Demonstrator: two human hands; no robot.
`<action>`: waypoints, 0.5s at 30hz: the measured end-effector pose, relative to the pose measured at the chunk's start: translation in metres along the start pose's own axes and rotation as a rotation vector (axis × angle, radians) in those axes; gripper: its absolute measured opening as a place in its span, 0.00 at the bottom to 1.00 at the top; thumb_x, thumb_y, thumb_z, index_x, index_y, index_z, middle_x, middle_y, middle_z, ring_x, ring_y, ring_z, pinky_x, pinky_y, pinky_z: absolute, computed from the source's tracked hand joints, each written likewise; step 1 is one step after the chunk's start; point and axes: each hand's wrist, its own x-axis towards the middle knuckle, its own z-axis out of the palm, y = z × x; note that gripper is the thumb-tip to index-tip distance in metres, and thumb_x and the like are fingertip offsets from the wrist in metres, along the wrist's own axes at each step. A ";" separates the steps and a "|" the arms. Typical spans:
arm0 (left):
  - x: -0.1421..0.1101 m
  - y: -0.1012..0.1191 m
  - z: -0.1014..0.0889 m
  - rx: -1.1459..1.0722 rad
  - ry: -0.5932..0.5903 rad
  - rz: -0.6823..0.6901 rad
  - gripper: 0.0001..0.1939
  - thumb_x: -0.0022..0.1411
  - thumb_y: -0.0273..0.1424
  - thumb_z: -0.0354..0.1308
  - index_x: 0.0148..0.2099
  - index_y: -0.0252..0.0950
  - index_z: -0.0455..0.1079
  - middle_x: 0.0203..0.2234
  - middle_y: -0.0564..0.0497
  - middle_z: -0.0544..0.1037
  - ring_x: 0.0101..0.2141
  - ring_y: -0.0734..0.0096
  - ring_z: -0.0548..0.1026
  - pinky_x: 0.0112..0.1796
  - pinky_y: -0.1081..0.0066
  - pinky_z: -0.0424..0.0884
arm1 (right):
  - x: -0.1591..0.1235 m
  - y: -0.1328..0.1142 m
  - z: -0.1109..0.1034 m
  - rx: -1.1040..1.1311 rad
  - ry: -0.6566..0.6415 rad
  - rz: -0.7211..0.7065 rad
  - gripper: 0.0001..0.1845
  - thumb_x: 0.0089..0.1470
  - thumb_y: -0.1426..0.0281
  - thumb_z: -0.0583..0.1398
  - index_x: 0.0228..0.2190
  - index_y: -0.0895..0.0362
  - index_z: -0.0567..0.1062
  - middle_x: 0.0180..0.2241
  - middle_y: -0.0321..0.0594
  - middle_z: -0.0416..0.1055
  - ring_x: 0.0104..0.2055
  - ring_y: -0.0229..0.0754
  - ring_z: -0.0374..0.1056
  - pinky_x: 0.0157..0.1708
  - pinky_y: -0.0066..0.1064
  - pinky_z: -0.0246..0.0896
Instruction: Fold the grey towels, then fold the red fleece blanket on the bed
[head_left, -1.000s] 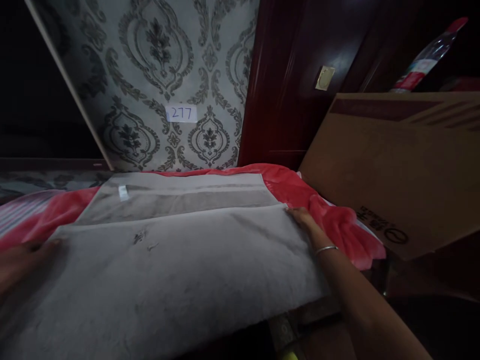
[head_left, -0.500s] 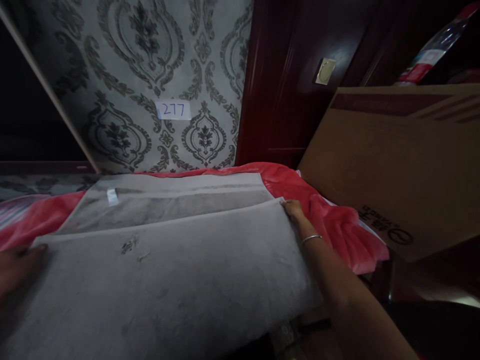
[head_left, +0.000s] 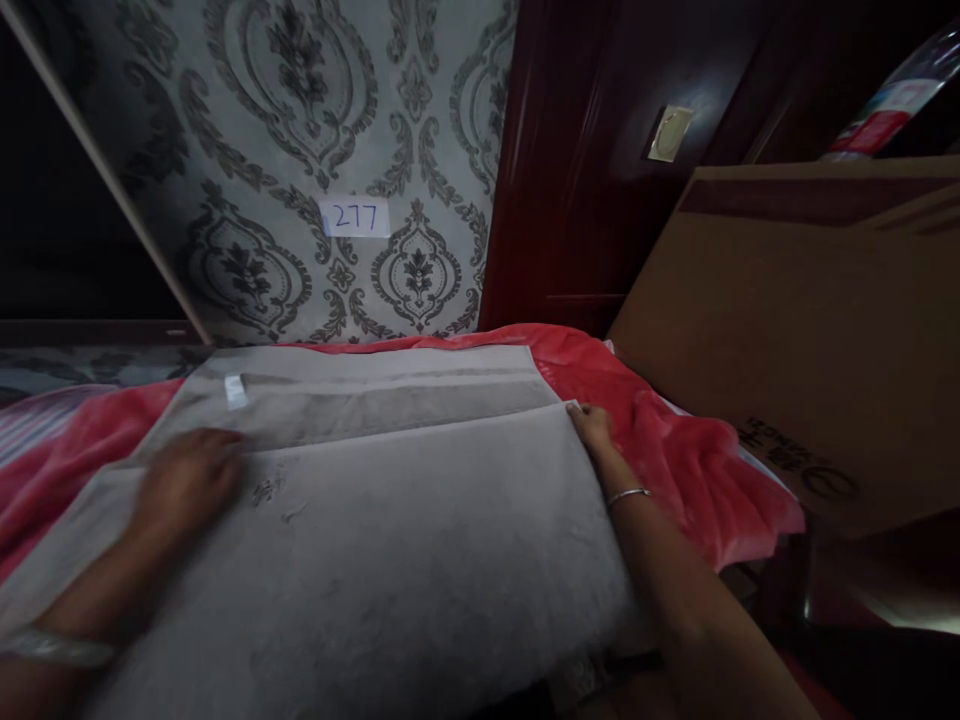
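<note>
A large grey towel lies folded over on a red blanket, its near layer covering most of the far layer. My left hand rests on top of the near layer, close to its far edge; it is blurred by motion. My right hand holds the far right corner of the upper layer, fingers closed round the edge. A thin bangle sits on that wrist. A small white label shows on the towel's far layer.
A big cardboard box leans at the right, over the blanket's edge. Patterned wallpaper with a paper tag reading 277 is straight ahead. A dark red wooden door stands beside it. A plastic bottle shows at top right.
My left hand has left the towel's left edge and slid rightward onto the top of the towel. My right hand has stayed on the far right corner.
</note>
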 end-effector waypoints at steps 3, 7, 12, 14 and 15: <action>0.011 0.072 0.018 -0.176 -0.119 0.307 0.19 0.64 0.36 0.45 0.49 0.35 0.73 0.48 0.43 0.79 0.51 0.58 0.74 0.55 0.61 0.67 | -0.001 0.000 0.000 -0.012 -0.003 0.006 0.15 0.50 0.61 0.59 0.20 0.58 0.76 0.16 0.37 0.66 0.25 0.42 0.64 0.25 0.29 0.51; 0.023 0.150 0.042 -0.209 -0.215 0.470 0.16 0.64 0.29 0.50 0.50 0.35 0.74 0.48 0.40 0.78 0.51 0.56 0.73 0.53 0.60 0.67 | -0.001 -0.001 -0.001 -0.014 -0.022 0.011 0.15 0.51 0.62 0.59 0.19 0.58 0.75 0.16 0.36 0.65 0.23 0.41 0.62 0.25 0.29 0.50; 0.037 0.192 0.057 -0.156 -0.220 0.424 0.11 0.66 0.28 0.52 0.46 0.35 0.75 0.44 0.40 0.77 0.49 0.54 0.73 0.51 0.58 0.67 | 0.000 0.000 -0.001 -0.010 -0.033 0.006 0.16 0.51 0.63 0.58 0.18 0.58 0.74 0.15 0.36 0.63 0.23 0.40 0.61 0.24 0.30 0.49; 0.041 0.197 0.060 -0.143 -0.209 0.401 0.10 0.66 0.28 0.53 0.44 0.34 0.75 0.43 0.39 0.77 0.50 0.53 0.72 0.50 0.58 0.67 | 0.001 0.001 0.000 -0.008 -0.032 0.004 0.16 0.51 0.62 0.58 0.18 0.58 0.74 0.15 0.36 0.63 0.22 0.41 0.60 0.24 0.30 0.49; 0.043 0.199 0.060 -0.149 -0.211 0.382 0.09 0.66 0.28 0.54 0.44 0.34 0.75 0.43 0.40 0.77 0.50 0.53 0.72 0.50 0.59 0.67 | 0.002 0.002 0.001 -0.007 -0.031 0.002 0.16 0.51 0.62 0.58 0.18 0.58 0.74 0.15 0.36 0.63 0.22 0.41 0.60 0.24 0.31 0.49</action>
